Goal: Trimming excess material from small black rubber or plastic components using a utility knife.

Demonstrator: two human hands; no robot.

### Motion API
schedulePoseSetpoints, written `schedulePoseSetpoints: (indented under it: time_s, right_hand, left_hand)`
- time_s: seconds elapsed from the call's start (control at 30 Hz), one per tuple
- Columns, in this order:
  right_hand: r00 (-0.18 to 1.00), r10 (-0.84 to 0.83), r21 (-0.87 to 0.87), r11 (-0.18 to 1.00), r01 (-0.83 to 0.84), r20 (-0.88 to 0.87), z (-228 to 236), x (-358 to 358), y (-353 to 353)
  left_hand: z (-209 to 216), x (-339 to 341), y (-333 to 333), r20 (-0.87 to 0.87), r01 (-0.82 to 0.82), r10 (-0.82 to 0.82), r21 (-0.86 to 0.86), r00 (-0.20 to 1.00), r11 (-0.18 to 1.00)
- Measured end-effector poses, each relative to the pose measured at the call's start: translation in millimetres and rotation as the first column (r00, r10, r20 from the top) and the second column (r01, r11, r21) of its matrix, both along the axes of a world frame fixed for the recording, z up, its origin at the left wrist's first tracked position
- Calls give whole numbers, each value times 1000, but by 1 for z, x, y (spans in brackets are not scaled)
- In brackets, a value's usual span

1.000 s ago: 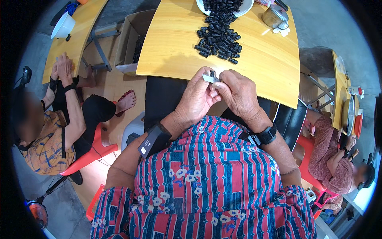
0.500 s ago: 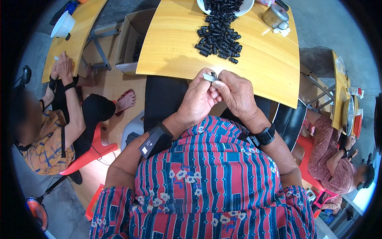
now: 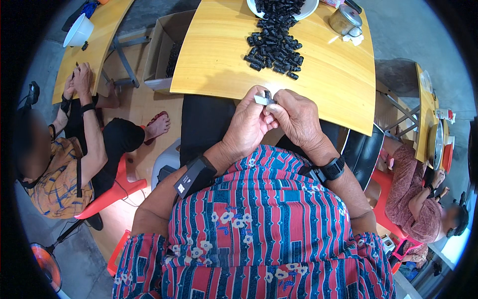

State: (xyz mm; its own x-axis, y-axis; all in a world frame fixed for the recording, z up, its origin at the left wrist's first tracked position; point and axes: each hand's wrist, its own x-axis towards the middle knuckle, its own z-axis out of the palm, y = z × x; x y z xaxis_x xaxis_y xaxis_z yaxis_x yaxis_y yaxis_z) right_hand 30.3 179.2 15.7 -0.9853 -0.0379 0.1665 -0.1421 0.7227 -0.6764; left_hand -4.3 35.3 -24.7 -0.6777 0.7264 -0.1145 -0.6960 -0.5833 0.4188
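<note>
In front of my body, at the near edge of the table, both hands meet with their fingertips together. My left hand (image 3: 243,124) is closed, pinching a small black part (image 3: 267,94) whose top shows between the hands. My right hand (image 3: 300,118) is closed on a flat, silvery blade-like strip (image 3: 261,100), its thumb pressed near the strip's inner end. The strip lies across the black part and juts toward my left thumb. My fingers cover most of the black part. Beyond them lies a pile of small black cylindrical parts (image 3: 275,50).
A white bowl (image 3: 312,11) heaped with black parts stands at the table's far side. Right of it sits a lidded metal pot (image 3: 343,21). An open cardboard box (image 3: 158,55) is left of the table (image 3: 214,55). Seated co-workers are at tables on both sides.
My hands stay together in nearly the same spot. The strip has shifted slightly, and more of the black part shows. The co-worker at left has moved their hands a little.
</note>
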Motion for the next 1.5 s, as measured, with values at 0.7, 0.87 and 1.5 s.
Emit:
schedulePoseSetpoints:
  time_s: [0.7, 0.87, 1.5]
  right_hand:
    - [994, -5, -39, 999, 9, 105, -1, -1, -1]
    - [992, 61, -345, 938, -18, 115, -18, 3, 6]
    - [974, 119, 6, 993, -120, -193, -9, 1, 5]
  left_hand:
    - [-4, 1, 0, -14, -10, 9, -46, 1000, 999]
    - [1, 0, -1, 48, 3, -2, -12, 999, 1000]
    - [-17, -5, 1, 98, -116, 113, 31, 989, 993]
